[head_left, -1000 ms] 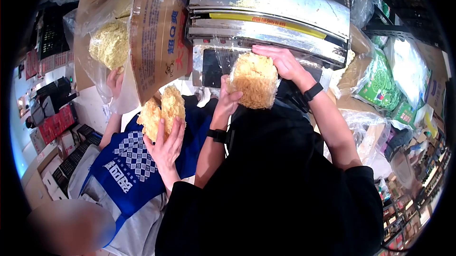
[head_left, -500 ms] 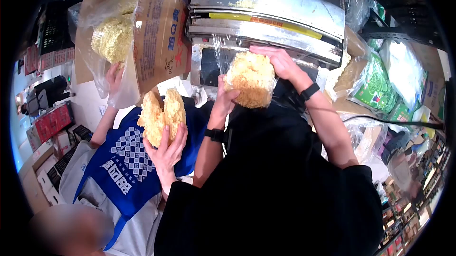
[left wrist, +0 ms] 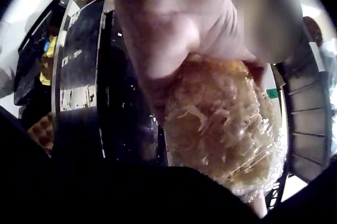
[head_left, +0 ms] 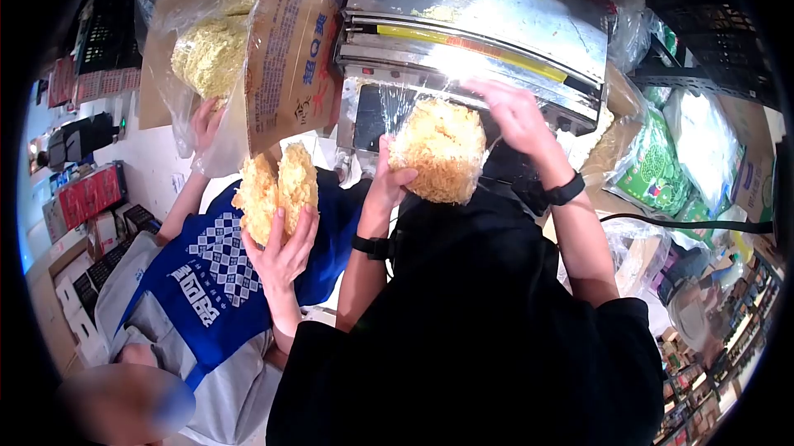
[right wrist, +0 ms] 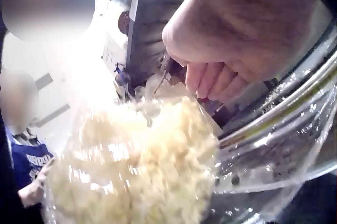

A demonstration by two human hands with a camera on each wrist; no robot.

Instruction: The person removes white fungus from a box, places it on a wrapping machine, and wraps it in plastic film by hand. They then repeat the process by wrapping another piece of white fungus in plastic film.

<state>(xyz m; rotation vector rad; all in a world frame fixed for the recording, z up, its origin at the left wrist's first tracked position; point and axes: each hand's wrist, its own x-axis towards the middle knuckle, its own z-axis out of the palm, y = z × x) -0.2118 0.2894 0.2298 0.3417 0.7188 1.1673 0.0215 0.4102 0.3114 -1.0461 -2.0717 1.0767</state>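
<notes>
My left hand (head_left: 390,180) grips a block of yellow, crinkly food (head_left: 440,152), its thumb across the near left side. Clear film (left wrist: 242,174) covers the block with shiny creases in the left wrist view. From the block's far side, a strip of cling film (head_left: 399,103) stretches up to the metal wrapping machine (head_left: 471,0). My right hand (head_left: 517,119) is off the block, to its upper right, fingers extended in the head view. In the right wrist view that hand's fingers (right wrist: 210,79) bend loosely above the wrapped block, with nothing seen between them.
A person in a blue apron (head_left: 217,268) at left holds two similar yellow pieces (head_left: 277,194). Their other hand (head_left: 207,124) is at a lined cardboard box (head_left: 289,49) with more yellow food. Green bags (head_left: 662,165) lie at right; a black cable (head_left: 686,221) runs nearby.
My right hand has left the block's top edge and moved up and right. The left hand still grips the block. The other person still holds the two pieces.
</notes>
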